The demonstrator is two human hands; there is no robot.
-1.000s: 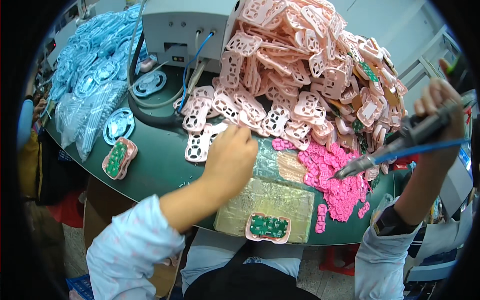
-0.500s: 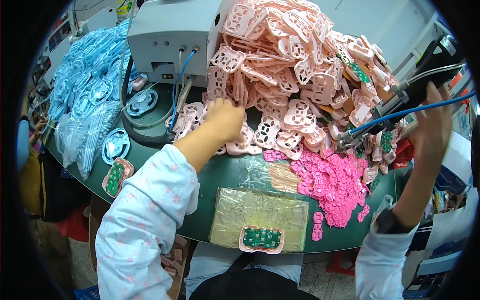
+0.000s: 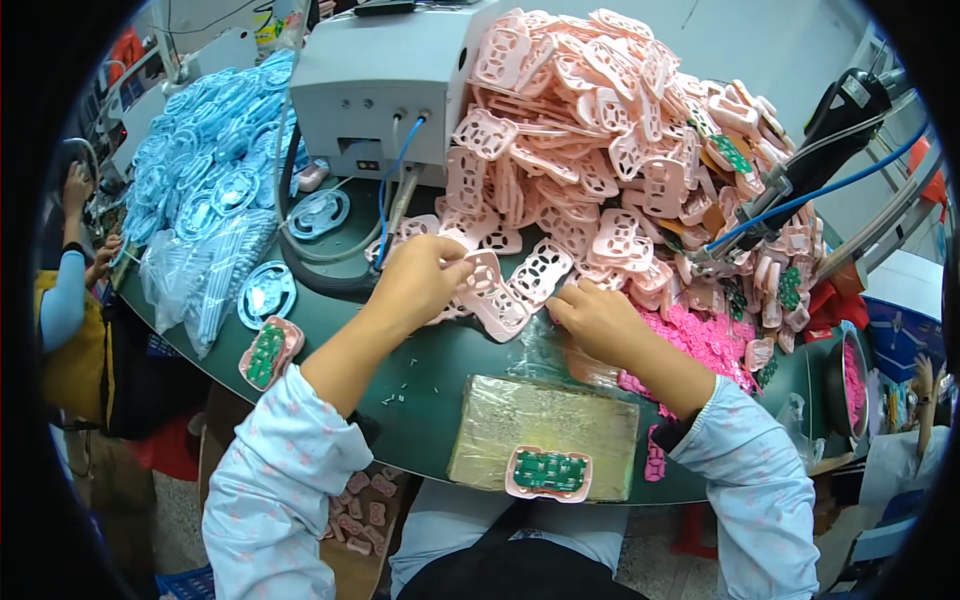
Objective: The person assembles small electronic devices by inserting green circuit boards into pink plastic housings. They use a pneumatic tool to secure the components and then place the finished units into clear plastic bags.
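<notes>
My left hand (image 3: 412, 284) is closed, its thumb and fingers on the edge of a pale pink plastic shell (image 3: 497, 311) at the front of the pink heap. To its right, my right hand (image 3: 603, 322) has bent fingers slightly apart, with their tips beside a pink cut-out frame (image 3: 541, 272). I see nothing gripped in it. A pink shell with a green circuit board (image 3: 549, 471) rests on the near edge of a film-wrapped yellowish block (image 3: 545, 425) in front of me.
Pink frames (image 3: 590, 120) form a tall heap behind my hands. Bright pink pads (image 3: 705, 340) lie partly beneath my right forearm. A black screwdriver (image 3: 845, 120) hangs at right. Left are a grey machine box (image 3: 385, 80), blue plastic rings (image 3: 215, 150) and another shell with a board (image 3: 266, 355).
My right hand has come from beside the screwdriver at the far right to the front of the pink heap. My left hand has drawn a pink shell slightly toward me. The view has shifted.
</notes>
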